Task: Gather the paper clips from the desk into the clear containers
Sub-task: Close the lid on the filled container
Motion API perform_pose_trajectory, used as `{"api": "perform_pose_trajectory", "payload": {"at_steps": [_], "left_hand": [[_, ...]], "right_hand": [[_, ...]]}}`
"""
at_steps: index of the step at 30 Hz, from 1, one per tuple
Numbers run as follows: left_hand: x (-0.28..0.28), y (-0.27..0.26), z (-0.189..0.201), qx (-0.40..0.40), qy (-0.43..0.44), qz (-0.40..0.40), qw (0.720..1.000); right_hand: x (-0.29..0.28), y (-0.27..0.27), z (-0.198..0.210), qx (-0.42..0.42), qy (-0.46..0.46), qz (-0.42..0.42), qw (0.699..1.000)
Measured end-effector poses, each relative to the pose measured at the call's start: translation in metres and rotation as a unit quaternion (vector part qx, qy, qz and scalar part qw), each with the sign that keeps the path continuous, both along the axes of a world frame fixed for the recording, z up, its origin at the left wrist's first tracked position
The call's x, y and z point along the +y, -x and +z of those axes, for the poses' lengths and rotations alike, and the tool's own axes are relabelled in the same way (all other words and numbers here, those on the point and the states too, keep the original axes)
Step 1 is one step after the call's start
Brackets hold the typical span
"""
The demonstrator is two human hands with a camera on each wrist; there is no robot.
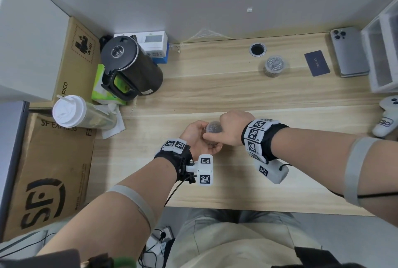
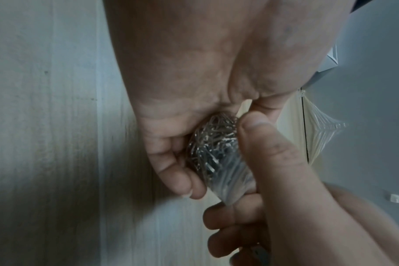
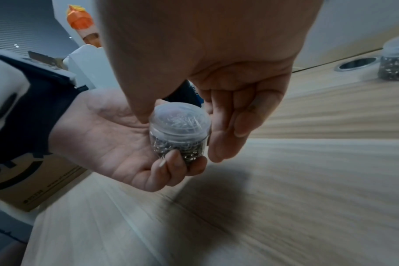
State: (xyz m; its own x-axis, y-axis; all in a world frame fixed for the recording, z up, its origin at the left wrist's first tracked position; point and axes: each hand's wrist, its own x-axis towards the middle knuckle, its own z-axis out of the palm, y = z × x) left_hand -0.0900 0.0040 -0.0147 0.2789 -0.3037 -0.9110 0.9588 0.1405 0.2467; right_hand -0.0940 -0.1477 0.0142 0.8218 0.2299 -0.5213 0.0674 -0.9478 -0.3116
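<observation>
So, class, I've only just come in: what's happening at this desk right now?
A person is holding a small clear jar packed with paper clips above the wooden desk. The left hand cups it from below in a curled grip, while the right hand comes over the top, thumb against the domed lid, which is on. A second jar of clips stands further back on the desk. No loose clips show.
</observation>
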Motion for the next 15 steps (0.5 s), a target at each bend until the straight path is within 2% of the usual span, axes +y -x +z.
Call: {"api": "perform_pose_trajectory", "payload": {"at_steps": [7, 11, 15], "left_hand": [[-0.006, -0.014, 0.009, -0.018, -0.003, -0.034, 0.999], [-0.013, -0.028, 0.019, -0.032, -0.017, -0.065, 0.997], [-0.013, -0.040, 0.035, -0.054, -0.044, -0.079, 0.994]], "right_hand": [[-0.011, 0.003, -0.004, 0.010, -0.050, -0.091, 0.995], [-0.029, -0.004, -0.004, -0.030, -0.030, -0.102, 0.994], [-0.047, -0.024, -0.003, -0.031, -0.025, -0.132, 0.990]]}}
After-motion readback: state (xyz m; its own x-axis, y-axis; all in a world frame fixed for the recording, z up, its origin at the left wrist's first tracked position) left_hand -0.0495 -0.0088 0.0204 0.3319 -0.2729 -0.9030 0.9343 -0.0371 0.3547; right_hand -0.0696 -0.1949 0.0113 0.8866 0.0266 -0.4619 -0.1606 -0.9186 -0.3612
